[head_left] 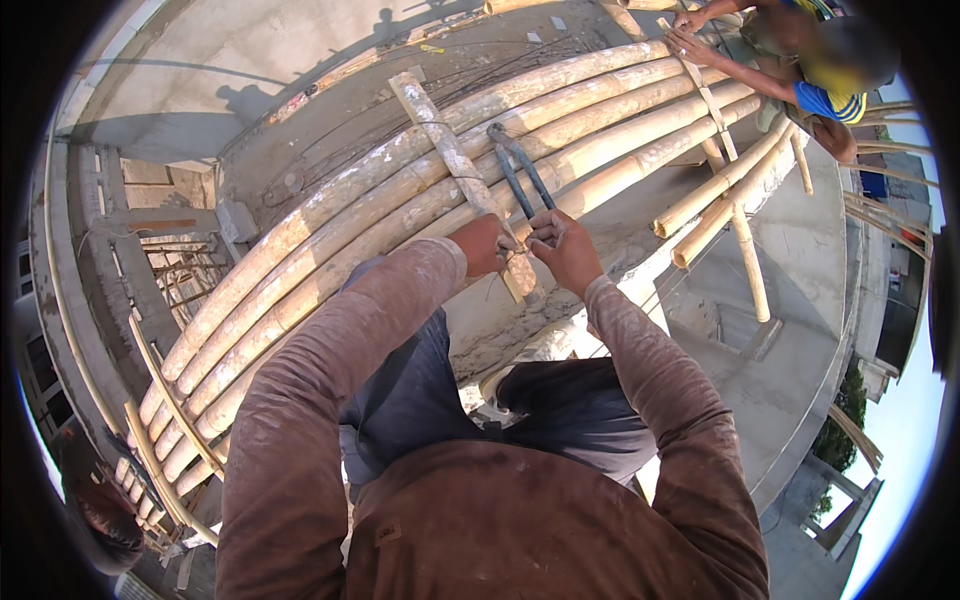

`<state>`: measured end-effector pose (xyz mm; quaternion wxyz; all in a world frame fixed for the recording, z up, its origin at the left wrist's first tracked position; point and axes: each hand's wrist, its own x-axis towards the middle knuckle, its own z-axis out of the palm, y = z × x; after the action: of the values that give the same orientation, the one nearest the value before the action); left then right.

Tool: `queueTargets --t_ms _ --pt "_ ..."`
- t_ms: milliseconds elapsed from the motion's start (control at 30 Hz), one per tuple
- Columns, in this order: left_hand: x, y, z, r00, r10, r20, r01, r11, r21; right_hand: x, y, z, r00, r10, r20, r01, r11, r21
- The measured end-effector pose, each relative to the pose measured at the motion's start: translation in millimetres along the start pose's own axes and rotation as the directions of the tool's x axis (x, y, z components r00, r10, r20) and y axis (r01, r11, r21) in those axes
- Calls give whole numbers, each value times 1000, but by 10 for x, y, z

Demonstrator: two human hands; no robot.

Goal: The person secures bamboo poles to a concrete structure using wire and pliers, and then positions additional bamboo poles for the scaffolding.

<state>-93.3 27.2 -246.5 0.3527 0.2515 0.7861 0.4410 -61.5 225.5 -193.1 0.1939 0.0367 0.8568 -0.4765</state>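
Both my hands meet at the near end of a flat wooden batten, which lies across a row of long bamboo poles. My left hand is closed against the batten's left side. From the right, my right hand pinches with thumb and fingers. Between them is what looks like thin tie wire around the batten, partly hidden by the fingers. A pair of dark pincers rests on the poles, jaws pointing away from me, the spread handles reaching down to my right fingers.
At the upper right a co-worker has both hands on another crosspiece. Cut bamboo ends jut out to the right, above a grey concrete wall. More crosspieces cross the poles at lower left. Loose rods lie beyond the poles.
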Motion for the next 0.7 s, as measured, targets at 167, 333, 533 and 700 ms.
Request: queueTargets --t_ms 167,333,533,700 --pt "87 173 -49 994 -107 -18 106 993 -45 55 93 -63 997 69 20 -70 995 66" --pt "158 96 49 979 -106 -175 110 994 8 3 -76 -59 995 -85 -58 80 993 -91" --pt "198 13 96 971 -141 -191 139 990 -27 -357 -269 149 988 -99 -123 42 916 -400" --pt "217 14 80 973 -166 -163 167 986 -4 -376 -101 260 980 -165 -108 82 839 -537"
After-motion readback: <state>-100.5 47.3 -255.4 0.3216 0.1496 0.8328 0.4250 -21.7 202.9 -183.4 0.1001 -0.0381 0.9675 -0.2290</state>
